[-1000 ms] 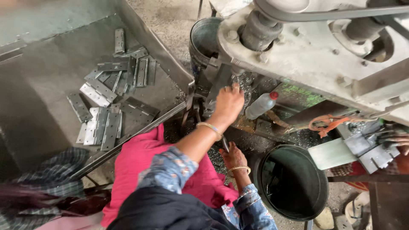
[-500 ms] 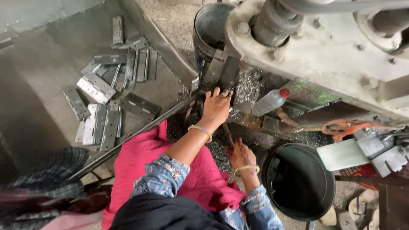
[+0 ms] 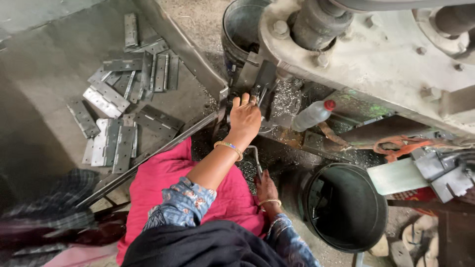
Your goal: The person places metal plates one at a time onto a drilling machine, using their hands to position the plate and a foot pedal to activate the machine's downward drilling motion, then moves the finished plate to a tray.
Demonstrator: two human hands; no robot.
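L hand [image 3: 246, 116] | fingertips hidden behind press block [image 3: 261, 81] | R hand [image 3: 267, 188] grip unclear

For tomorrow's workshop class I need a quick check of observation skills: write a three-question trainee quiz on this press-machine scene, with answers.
1. True or false: the left hand reaches up to the dark metal piece at the grey press machine.
2. Where do the flat grey metal hinges lie?
A. in the round black bucket
B. on the grey metal tray
C. on the pink cloth
3. What colour is the cap of the clear plastic bottle?

Key:
1. True.
2. B.
3. Red.
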